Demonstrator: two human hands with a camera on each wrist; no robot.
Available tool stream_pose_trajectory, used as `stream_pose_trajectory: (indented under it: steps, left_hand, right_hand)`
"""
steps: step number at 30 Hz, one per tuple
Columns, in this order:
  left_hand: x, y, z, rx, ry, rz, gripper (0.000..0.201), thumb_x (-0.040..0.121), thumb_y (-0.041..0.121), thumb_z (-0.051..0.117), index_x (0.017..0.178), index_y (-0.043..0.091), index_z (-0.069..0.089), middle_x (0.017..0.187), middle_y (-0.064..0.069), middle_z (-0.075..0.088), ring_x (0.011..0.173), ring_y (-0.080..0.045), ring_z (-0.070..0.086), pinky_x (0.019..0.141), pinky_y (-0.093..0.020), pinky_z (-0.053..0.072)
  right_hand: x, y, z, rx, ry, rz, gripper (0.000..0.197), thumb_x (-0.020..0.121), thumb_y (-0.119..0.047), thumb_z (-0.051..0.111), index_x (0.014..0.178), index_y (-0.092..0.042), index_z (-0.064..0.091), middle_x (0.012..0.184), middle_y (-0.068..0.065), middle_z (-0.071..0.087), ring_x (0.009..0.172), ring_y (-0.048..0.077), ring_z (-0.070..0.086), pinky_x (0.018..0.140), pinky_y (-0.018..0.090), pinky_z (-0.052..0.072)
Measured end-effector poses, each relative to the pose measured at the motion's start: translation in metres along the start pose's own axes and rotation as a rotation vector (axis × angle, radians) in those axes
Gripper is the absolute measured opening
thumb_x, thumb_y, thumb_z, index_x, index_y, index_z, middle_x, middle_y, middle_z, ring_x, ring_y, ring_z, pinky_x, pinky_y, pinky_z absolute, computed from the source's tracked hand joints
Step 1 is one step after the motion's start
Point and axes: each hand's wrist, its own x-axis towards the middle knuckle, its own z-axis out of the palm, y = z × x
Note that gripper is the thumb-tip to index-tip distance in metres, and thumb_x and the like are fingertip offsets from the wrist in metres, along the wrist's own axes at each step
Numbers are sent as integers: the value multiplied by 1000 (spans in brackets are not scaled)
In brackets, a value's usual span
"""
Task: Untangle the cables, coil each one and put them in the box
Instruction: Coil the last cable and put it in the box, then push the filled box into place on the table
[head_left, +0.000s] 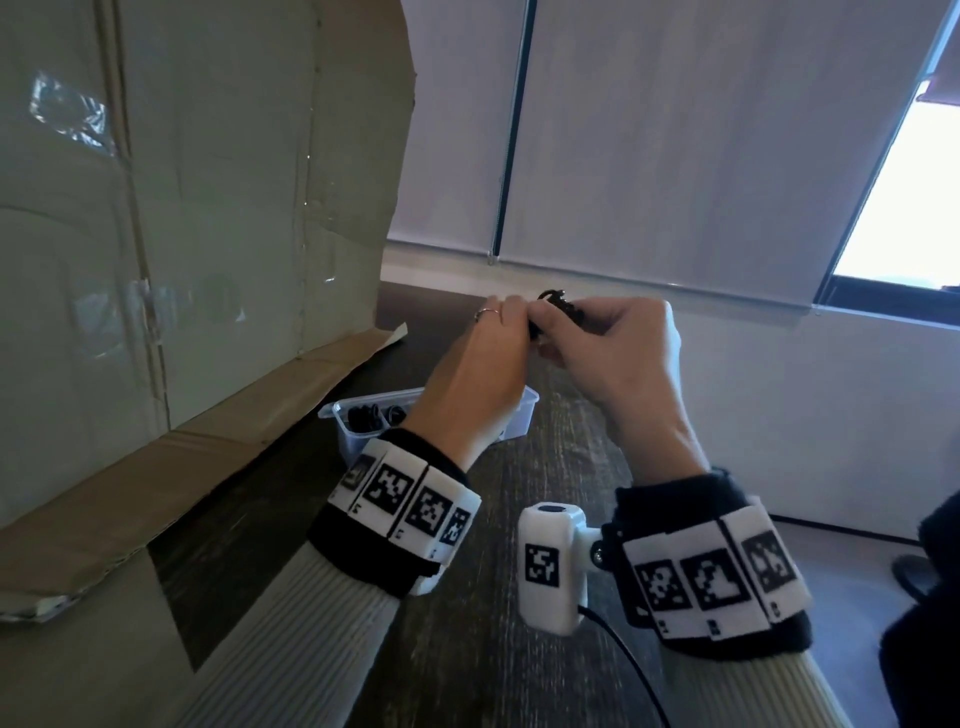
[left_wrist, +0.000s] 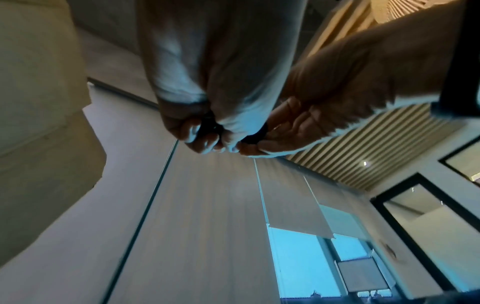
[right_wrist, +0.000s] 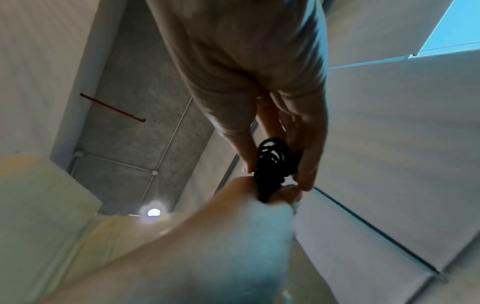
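Observation:
Both hands are raised above the dark wooden table, meeting around a small black coiled cable (head_left: 558, 307). My left hand (head_left: 498, 332) pinches one side of the coil, its fingers curled. My right hand (head_left: 597, 332) grips the other side. In the right wrist view the black cable (right_wrist: 272, 162) shows as several tight loops between the right hand's fingers (right_wrist: 309, 164). In the left wrist view only a dark bit of cable (left_wrist: 207, 125) peeks out between curled fingers. A clear plastic box (head_left: 519, 415) sits on the table below the left forearm, with black cables (head_left: 366, 415) inside.
A large cardboard box (head_left: 182, 234) stands at the left with its flaps spread over the table (head_left: 493, 623). A white wall and roller blinds (head_left: 675, 156) lie beyond the table's far edge. A dark shape sits at the far right edge.

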Motion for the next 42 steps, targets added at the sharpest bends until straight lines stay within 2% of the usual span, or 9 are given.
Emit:
stream_pose_trajectory:
  steps: [4, 11, 14, 17, 23, 27, 31, 36, 42]
  left_hand:
    - [-4, 0, 5, -38, -46, -19, 19, 92, 2, 44, 110, 2, 49, 106, -15, 52, 89, -28, 55, 71, -34, 43]
    - [-17, -7, 36, -30, -269, -107, 56, 92, 2, 49, 142, 3, 25, 133, -16, 40, 121, -29, 48, 98, -39, 43]
    - [-9, -30, 27, -157, -368, -190, 46, 95, 20, 53, 137, 7, 39, 135, -12, 43, 121, -29, 49, 98, -45, 42]
    - [-7, -72, 9, -168, -282, -289, 35, 93, 24, 56, 124, 9, 56, 128, -9, 52, 116, -24, 52, 99, -36, 42]
    - [-41, -167, -30, -68, -120, -717, 26, 92, 26, 58, 114, 11, 63, 119, -11, 62, 109, -26, 58, 92, -35, 44]
    - [-63, -197, -38, -57, -84, -893, 23, 92, 25, 56, 106, 12, 68, 117, -7, 67, 110, -25, 59, 92, -33, 42]
    - [-66, -196, -37, -94, -144, -953, 26, 96, 24, 53, 104, 6, 70, 116, -11, 66, 112, -29, 58, 91, -32, 41]
    - [-65, -196, -31, -125, -230, -978, 20, 95, 33, 53, 96, 17, 65, 107, -10, 68, 100, -28, 62, 84, -34, 42]
    - [-58, -188, -23, -154, -332, -938, 22, 96, 31, 53, 99, 14, 65, 108, -9, 67, 98, -25, 64, 89, -35, 48]
  right_hand:
    - [8, 20, 4, 109, 16, 135, 6, 71, -23, 84, 72, -21, 78, 70, 2, 75, 73, 20, 74, 78, 42, 60]
    - [19, 39, 8, 338, 23, 397, 17, 75, 12, 73, 79, -5, 72, 64, 8, 72, 62, 22, 71, 64, 27, 60]
    - [52, 58, 9, 166, 55, 388, 20, 73, 6, 77, 91, -1, 72, 68, 8, 71, 64, 21, 70, 69, 32, 61]
    - [90, 87, 12, -94, 67, 350, 32, 56, -15, 85, 86, -13, 76, 83, 8, 74, 79, 23, 72, 78, 43, 61]
    - [108, 107, 38, -353, 13, 317, 22, 76, -2, 75, 98, -5, 74, 94, 11, 69, 83, 21, 65, 70, 25, 53]
    - [118, 115, 63, -524, -111, 229, 16, 82, 1, 65, 95, -2, 73, 98, 15, 70, 83, 25, 62, 64, 27, 50]
    - [125, 123, 87, -722, -237, 97, 17, 81, 0, 60, 93, 5, 70, 95, 21, 69, 92, 34, 65, 76, 38, 58]
    - [123, 143, 103, -970, -512, 129, 12, 82, -5, 66, 79, 5, 60, 91, 23, 64, 85, 31, 65, 64, 25, 46]
    - [123, 159, 104, -1153, -784, 218, 37, 77, -16, 77, 59, -9, 46, 68, 9, 54, 67, 24, 53, 43, 24, 35]
